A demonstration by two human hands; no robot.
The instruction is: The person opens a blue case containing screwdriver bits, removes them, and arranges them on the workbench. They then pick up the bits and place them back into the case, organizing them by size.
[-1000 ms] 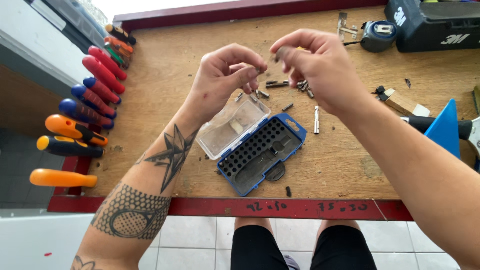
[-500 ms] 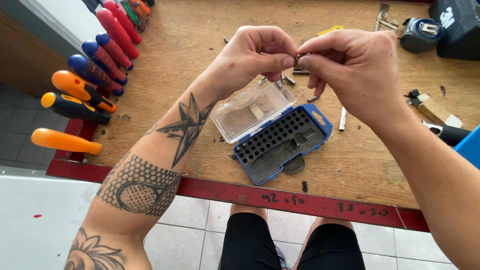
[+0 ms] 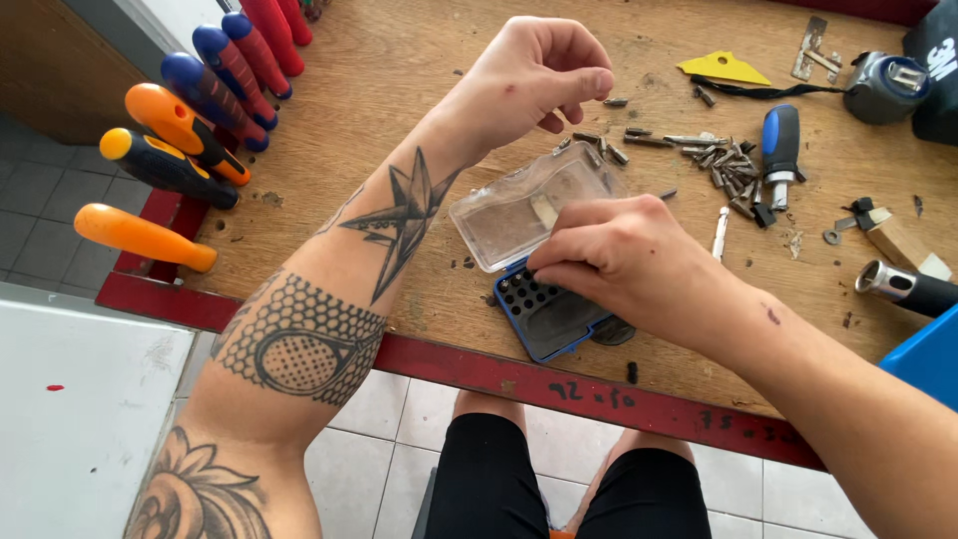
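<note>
while the right hand (image 3: 619, 262) presses its fingertips into the blue bit case (image 3: 547, 314), apparently pinching a bit i cannot make out, the left hand (image 3: 529, 75) hovers beyond it, thumb and forefinger pressed on a small bit (image 3: 616, 102). the clear lid (image 3: 519, 205) lies open just behind the grip, and loose bits (image 3: 723, 160) are scattered further out. the case sits near the table edge (image 3: 559, 384); a hard push might tip it off. half a second ago both hands met above the case; now the right has dropped to it.

Screwdrivers (image 3: 190, 125) hang off the workbench (image 3: 349, 90) edge; a yellow scraper (image 3: 723, 68) lies apart.
</note>
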